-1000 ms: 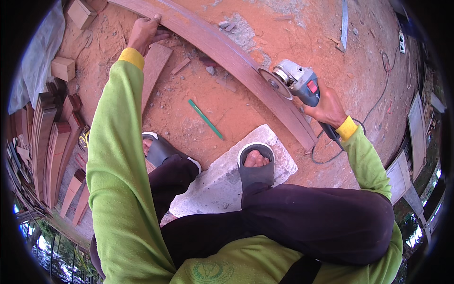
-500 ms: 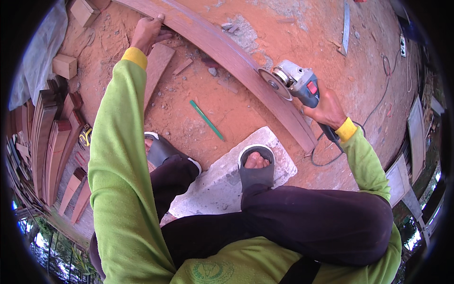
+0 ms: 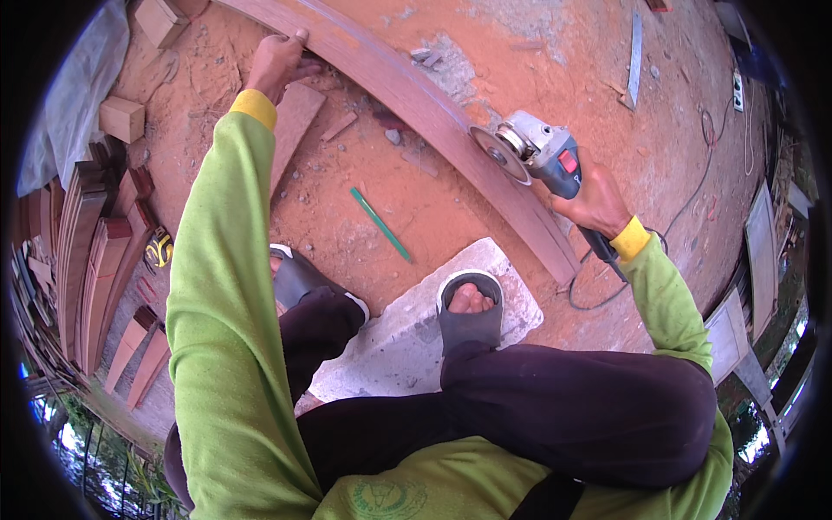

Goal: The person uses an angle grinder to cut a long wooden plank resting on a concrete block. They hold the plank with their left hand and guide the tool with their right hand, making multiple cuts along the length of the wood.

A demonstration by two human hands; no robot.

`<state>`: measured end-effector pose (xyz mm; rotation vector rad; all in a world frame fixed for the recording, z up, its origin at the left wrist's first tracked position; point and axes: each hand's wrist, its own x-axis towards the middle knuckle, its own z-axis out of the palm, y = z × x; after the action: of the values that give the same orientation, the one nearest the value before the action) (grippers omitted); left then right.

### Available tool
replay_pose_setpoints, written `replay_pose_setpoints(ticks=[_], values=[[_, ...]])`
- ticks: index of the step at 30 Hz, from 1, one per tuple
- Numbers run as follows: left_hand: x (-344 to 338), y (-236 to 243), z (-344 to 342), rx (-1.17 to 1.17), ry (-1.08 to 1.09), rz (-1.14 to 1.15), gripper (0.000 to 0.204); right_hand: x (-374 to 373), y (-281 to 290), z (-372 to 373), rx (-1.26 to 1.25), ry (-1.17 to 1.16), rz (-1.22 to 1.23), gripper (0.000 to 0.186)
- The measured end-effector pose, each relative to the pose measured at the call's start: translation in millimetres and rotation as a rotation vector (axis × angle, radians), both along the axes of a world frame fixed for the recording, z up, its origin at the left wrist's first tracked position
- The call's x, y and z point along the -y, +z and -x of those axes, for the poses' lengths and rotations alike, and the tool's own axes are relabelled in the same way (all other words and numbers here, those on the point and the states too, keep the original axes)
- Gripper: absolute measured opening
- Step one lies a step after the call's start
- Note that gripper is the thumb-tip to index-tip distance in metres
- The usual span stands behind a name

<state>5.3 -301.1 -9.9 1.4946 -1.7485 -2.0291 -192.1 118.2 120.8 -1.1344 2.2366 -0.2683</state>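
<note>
A long, curved brown wooden plank (image 3: 407,95) runs from the top left down to the right. My left hand (image 3: 279,65) grips its near edge at the far end, thumb on top and fingers beneath. An angle grinder (image 3: 548,154) with a grey body and red switch is in my right hand (image 3: 596,198), which is wrapped round its handle. The grinder's round disc (image 3: 501,156) stands at the plank's face near its right end; whether it touches or spins I cannot tell. A green pencil (image 3: 380,224) lies on the dirt between my feet and the plank.
My right foot rests on a pale stone slab (image 3: 390,347). Cut curved wood pieces (image 3: 87,260) are stacked at left beside a yellow tape measure (image 3: 159,249). Wooden blocks (image 3: 121,119) lie behind them. The grinder's cord (image 3: 693,186) trails right toward a socket strip (image 3: 737,90).
The grinder's disc has shifted slightly left and up along the plank. My left hand keeps its hold, with only a small shift of the whole view.
</note>
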Motion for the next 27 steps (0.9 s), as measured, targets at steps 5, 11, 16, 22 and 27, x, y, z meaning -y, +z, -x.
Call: replay_pose_setpoints(ticks=[5, 11, 16, 22, 27], values=[[-4.3, 6.3, 2.0, -0.004, 0.014, 0.01, 0.051, 2.9, -2.8, 0.3, -0.023, 0.012, -0.035, 0.062], [-6.2, 9.5, 2.5, -0.008, 0.01, 0.02, 0.05, 7.2, -3.3, 1.7, -0.048, 0.017, -0.105, 0.061], [-2.5, 2.9, 1.1, -0.014, 0.012, 0.009, 0.048, 4.4, -11.6, 4.2, -0.021, 0.005, -0.053, 0.068], [-1.1, 1.7, 2.5, -0.027, 0.042, -0.023, 0.048, 9.1, -8.7, 3.8, -0.037, 0.009, -0.068, 0.07], [-2.6, 2.6, 3.4, -0.036, 0.048, -0.022, 0.047, 13.0, -6.4, 2.9, -0.026, 0.008, -0.046, 0.066]])
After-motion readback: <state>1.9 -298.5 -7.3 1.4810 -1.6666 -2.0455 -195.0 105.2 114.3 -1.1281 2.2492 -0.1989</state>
